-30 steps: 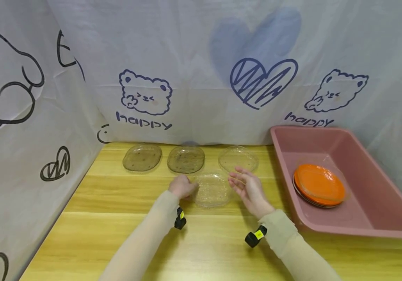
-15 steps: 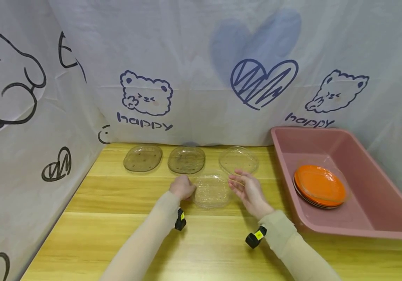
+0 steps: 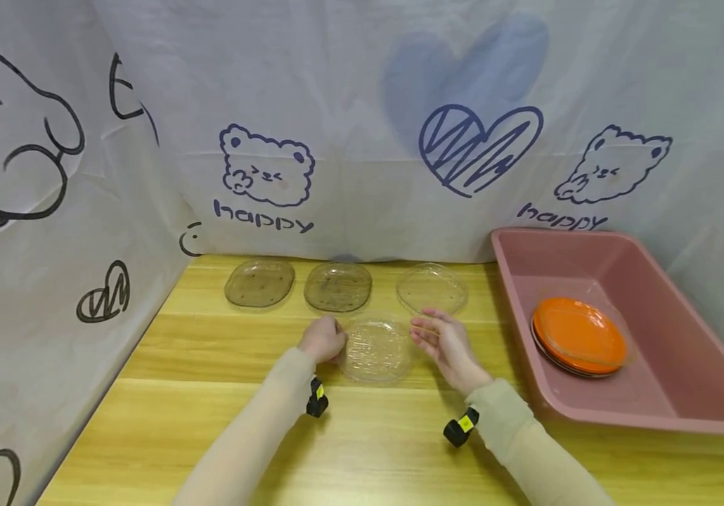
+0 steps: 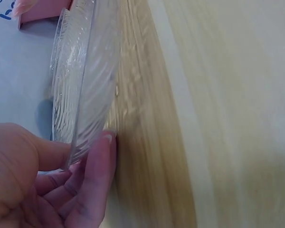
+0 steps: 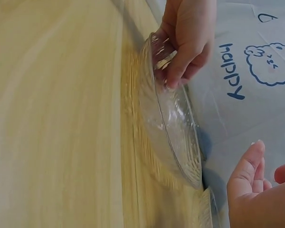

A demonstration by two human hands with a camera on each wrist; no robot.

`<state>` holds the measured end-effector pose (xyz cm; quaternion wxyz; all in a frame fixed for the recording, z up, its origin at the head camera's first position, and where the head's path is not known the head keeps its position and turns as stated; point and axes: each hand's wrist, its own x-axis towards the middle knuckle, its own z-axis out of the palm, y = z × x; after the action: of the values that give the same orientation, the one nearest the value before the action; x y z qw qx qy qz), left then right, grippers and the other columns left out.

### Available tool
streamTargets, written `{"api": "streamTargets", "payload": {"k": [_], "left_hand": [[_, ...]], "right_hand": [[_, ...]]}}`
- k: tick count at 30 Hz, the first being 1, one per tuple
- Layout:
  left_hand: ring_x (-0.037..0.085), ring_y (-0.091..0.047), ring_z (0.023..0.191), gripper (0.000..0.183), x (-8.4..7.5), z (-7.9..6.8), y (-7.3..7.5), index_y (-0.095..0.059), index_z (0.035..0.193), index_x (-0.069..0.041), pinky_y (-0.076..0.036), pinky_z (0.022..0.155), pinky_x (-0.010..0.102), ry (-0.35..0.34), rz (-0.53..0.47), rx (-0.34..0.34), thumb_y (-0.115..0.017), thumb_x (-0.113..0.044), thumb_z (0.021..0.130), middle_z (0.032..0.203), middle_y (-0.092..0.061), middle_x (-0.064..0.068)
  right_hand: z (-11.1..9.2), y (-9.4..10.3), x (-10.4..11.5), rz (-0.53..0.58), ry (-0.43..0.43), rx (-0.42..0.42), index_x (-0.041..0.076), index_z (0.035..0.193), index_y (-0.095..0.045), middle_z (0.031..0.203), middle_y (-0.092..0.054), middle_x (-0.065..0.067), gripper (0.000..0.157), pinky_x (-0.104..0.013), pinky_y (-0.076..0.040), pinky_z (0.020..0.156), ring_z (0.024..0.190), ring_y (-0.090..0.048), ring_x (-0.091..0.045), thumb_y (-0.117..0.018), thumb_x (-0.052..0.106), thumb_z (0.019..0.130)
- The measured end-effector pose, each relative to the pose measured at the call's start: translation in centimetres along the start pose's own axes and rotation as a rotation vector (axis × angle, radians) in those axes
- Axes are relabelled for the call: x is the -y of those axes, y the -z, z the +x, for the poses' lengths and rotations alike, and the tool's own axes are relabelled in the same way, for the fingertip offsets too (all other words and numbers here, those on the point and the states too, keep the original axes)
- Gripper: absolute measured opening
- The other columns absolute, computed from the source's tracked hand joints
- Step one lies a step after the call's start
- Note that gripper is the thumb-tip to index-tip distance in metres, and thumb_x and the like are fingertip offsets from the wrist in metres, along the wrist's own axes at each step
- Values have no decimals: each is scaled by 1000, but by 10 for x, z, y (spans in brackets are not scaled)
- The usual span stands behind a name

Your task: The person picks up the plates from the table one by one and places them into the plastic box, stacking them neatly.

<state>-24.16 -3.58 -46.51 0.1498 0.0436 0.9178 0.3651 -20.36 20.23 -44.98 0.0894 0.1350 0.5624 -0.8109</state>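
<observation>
The person's left hand [image 3: 324,339] pinched the left edge of a clear plate [image 3: 376,350] between thumb and fingers. The plate was at the middle of the wooden table [image 3: 197,414], between the two hands; whether its underside touched the wood could not be told. The right hand [image 3: 450,349] was just beside the plate's right edge, fingers loosely bent and holding nothing. Behind, a brown plate [image 3: 259,282], a second brown plate [image 3: 338,287] and another clear plate [image 3: 431,288] lay in a row. To the right, a pink tub [image 3: 647,393] held an orange plate [image 3: 580,334] in a stack.
</observation>
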Motion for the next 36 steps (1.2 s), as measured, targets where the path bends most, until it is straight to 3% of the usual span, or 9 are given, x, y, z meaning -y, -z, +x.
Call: {"api": "streamTargets", "payload": {"k": [6,12,22,30,36], "left_hand": [[12,-63,57,22,3,1,3,-64,98,2,-57,55,25,12,-135,38,-46,-11,105,72,-65,7],[14,-63,58,30,5,-8,5,-56,126,6,-60,57,28,26,-222,69,-41,-13,108,76,-65,9],[14,-63,56,36,10,-15,7,-49,136,6,-61,57,30,20,-284,82,-32,-14,111,77,-62,10],[13,-60,55,39,11,-14,8,-50,137,4,-59,55,29,17,-329,59,-29,-17,111,75,-59,7],[13,-59,54,37,7,-15,10,-52,134,2,-59,54,30,-10,-360,28,-30,-18,111,77,-58,7]], "right_hand": [[0,-2,-1,-63,38,18,-3,151,-32,109,-62,-5,49,-18,-58,86,91,-65,-10,-41,8,104],[0,-3,-6,-203,143,-1,-6,144,-39,103,-66,-5,46,-18,-59,78,83,-67,-8,-45,4,100],[-1,-7,-7,-317,246,-23,-7,139,-43,106,-66,-13,47,-19,-59,75,81,-65,-11,-42,-7,92],[-3,-10,-3,-373,314,-38,-5,137,-47,119,-62,-27,43,-22,-59,82,90,-64,-14,-42,-7,94],[-2,-7,-4,-416,360,-63,-6,137,-47,126,-57,-30,43,-26,-59,88,97,-63,-17,-43,-8,94]]}}
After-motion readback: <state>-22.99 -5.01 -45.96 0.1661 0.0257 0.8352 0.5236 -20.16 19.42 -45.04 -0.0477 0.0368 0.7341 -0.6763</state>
